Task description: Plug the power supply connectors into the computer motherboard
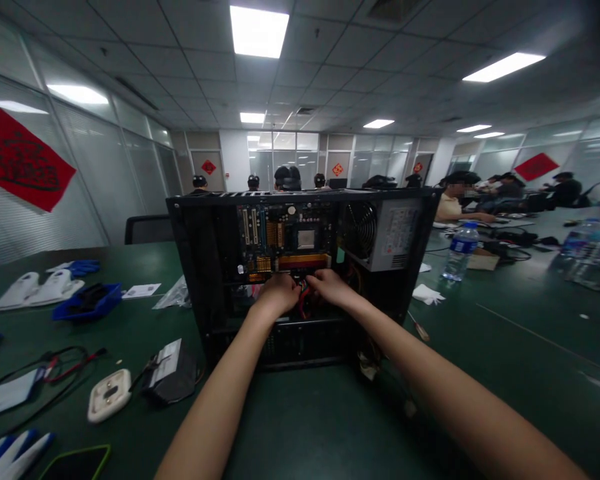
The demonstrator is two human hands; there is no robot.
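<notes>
In front of me a black computer case [300, 331] stands open-sided on the green table. Inside it, a motherboard [323, 235] faces me, with a silver power supply [396, 233] at its upper right. My left hand [279, 293] reaches into the case under the board, its fingers curled closed; what they hold is hidden. Beside it, my right hand [331, 285] is closed in a pinch at a bundle of coloured wires [305, 303] just below the orange and yellow memory slots [305, 262]. The wires run down between both hands.
On the left lie a blue tray [87, 303], white gloves [37, 291], a dark boxy part [171, 373], a cream square object [109, 395] and a green-edged phone [75, 465]. Right of the case are a screwdriver [420, 330] and a water bottle [461, 252]. Several people sit beyond.
</notes>
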